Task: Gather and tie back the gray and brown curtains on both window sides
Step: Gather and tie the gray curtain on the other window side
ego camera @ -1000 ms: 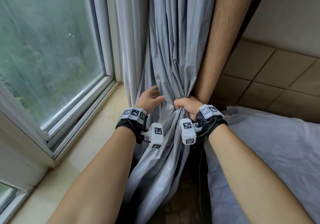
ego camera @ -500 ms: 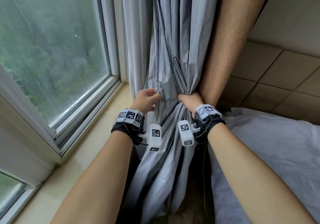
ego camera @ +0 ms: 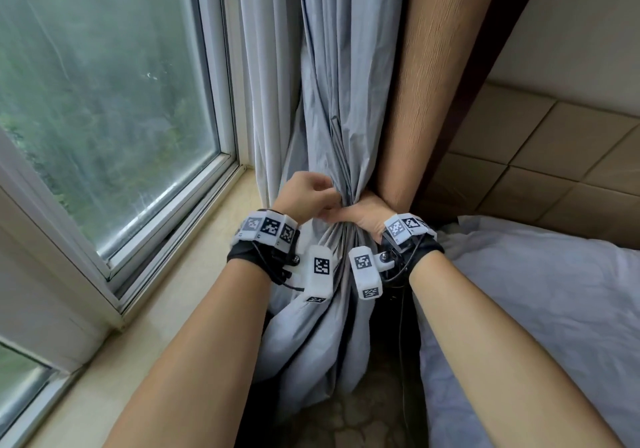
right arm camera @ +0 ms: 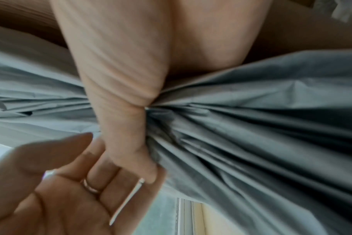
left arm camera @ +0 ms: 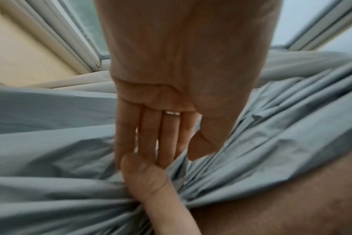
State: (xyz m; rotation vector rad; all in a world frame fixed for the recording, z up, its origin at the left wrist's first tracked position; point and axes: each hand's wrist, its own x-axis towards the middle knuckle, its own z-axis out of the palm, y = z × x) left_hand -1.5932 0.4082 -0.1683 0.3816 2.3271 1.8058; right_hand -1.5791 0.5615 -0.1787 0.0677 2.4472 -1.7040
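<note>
The gray curtain (ego camera: 332, 101) hangs in the window corner, pulled into a tight bunch at wrist height. The brown curtain (ego camera: 433, 83) hangs just right of it and passes behind my right hand. My right hand (ego camera: 360, 213) grips the bunch, its thumb (left arm camera: 145, 174) pressed across the gray folds (right arm camera: 251, 127). My left hand (ego camera: 308, 194) is on the left of the bunch. In the left wrist view its fingers (left arm camera: 149, 135) lie fairly straight against the cloth and touch the right thumb. It holds nothing that I can see. A ring (right arm camera: 89, 186) sits on one left finger.
The window (ego camera: 104, 101) and its beige sill (ego camera: 173, 309) run along the left. A bed with a pale sheet (ego camera: 536, 309) fills the right, under tan wall panels (ego camera: 536, 153). A black cable (ego camera: 403, 343) hangs below my right wrist.
My left hand has left the folds on the curtain's left and moved right to the bunch, meeting the right thumb. The right hand keeps its grip.
</note>
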